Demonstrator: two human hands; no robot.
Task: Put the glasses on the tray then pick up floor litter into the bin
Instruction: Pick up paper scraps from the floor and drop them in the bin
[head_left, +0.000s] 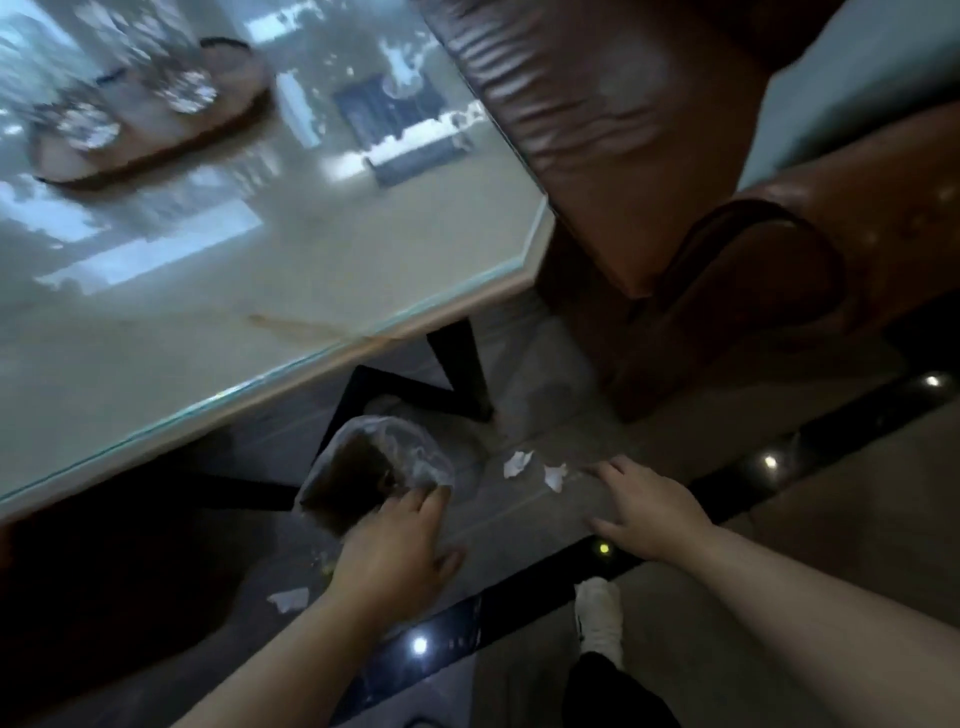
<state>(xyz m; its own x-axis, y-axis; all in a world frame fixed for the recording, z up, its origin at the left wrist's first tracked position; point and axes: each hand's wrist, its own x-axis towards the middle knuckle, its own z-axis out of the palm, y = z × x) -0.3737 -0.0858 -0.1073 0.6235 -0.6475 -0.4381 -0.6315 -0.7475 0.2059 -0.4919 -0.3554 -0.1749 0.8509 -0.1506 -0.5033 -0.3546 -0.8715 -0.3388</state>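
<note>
Your left hand (395, 551) rests at the rim of the small brown bin lined with a clear plastic bag (363, 467), fingers curled onto the liner; whether they pinch it is unclear. Your right hand (644, 504) hovers with fingers spread, holding nothing, just beside two crumpled white paper scraps (535, 467) on the glossy grey floor (519, 525). A third white scrap (288, 598) lies near your left wrist. The blurred glasses (130, 106) already sit on the oval brown tray (156, 145) up on the glass-topped surface (260, 291). Tug the liner and the light bin may tip. The surface's corner overhangs your head's path, so rise carefully; open floor lies to the right.
</note>
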